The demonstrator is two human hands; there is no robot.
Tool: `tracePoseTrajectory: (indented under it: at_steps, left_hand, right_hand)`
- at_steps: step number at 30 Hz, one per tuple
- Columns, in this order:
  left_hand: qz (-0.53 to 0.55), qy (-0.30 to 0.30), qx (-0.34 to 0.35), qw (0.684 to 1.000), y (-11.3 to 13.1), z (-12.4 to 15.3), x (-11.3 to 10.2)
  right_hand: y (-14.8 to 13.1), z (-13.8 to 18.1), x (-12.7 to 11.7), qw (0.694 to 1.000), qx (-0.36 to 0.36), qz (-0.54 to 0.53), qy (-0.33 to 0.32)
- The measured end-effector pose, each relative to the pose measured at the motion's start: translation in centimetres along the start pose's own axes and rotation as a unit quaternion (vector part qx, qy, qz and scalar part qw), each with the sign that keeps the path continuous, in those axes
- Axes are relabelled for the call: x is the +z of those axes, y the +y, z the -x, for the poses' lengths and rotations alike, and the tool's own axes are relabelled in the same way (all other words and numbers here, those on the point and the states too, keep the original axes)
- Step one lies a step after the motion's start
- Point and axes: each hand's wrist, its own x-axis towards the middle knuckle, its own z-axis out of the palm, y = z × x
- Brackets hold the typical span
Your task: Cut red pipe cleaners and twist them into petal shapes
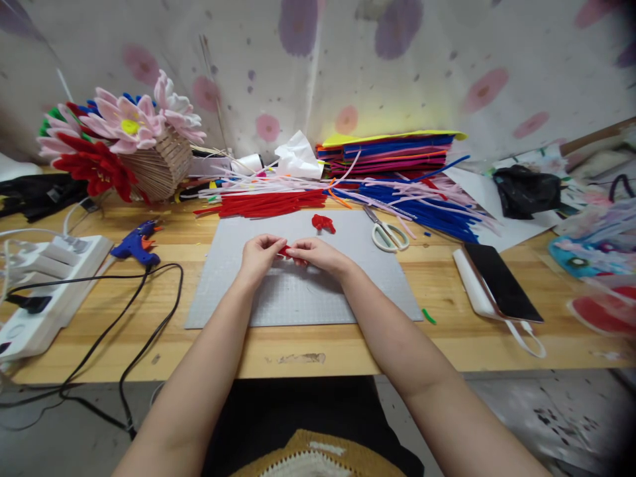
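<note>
Between my two hands is a short red pipe cleaner piece (285, 251), mostly hidden by the fingers. My left hand (261, 255) pinches one end of it, and my right hand (318, 254) pinches the other, the fingertips almost meeting. Both hands are just above a grey cutting mat (223, 298). A small bundle of shaped red pipe cleaner pieces (323, 224) lies on the mat beyond my right hand. Scissors with pale handles (390, 237) rest at the mat's right rear, blades pointing away.
Red pipe cleaners (273, 203) and blue ones (432, 209) lie behind the mat. Leftward are a blue glue gun (136, 244), a power strip (50, 291), loose black cables and a basket (161, 165) of fuzzy flowers. A phone (501, 281) lies at right.
</note>
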Motion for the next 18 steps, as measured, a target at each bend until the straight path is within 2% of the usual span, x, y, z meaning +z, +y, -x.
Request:
tracePoseTrajectory:
  at_steps: [2, 4, 6, 10, 16, 18]
  left_hand:
    - [0.004, 0.056, 0.024, 0.998, 0.0, -0.1, 0.0]
    - [0.01, 0.084, 0.028, 0.996, 0.2, -0.1, 0.0]
    - [0.014, 0.068, 0.014, 0.998, 0.4, 0.1, 0.0]
    - [0.024, -0.017, -0.018, 0.999, 0.6, 0.6, 0.2]
    - [0.079, 0.001, -0.033, 0.996, 0.0, 0.2, 0.5]
    - [0.116, 0.006, -0.057, 0.992, 0.0, -0.1, 0.5]
  right_hand:
    - [0.1, -0.1, -0.1, 1.0, 0.001, 0.015, 0.021]
    - [0.1, -0.2, -0.1, 0.998, -0.005, 0.038, 0.043]
    - [0.0, -0.3, 0.0, 0.996, -0.016, 0.053, 0.067]
    - [-0.1, -0.3, 0.3, 0.993, -0.026, 0.057, 0.098]
    - [0.3, -0.8, 0.7, 0.994, -0.047, 0.0, 0.098]
    - [0.5, -1.1, 1.1, 0.991, -0.055, -0.001, 0.124]
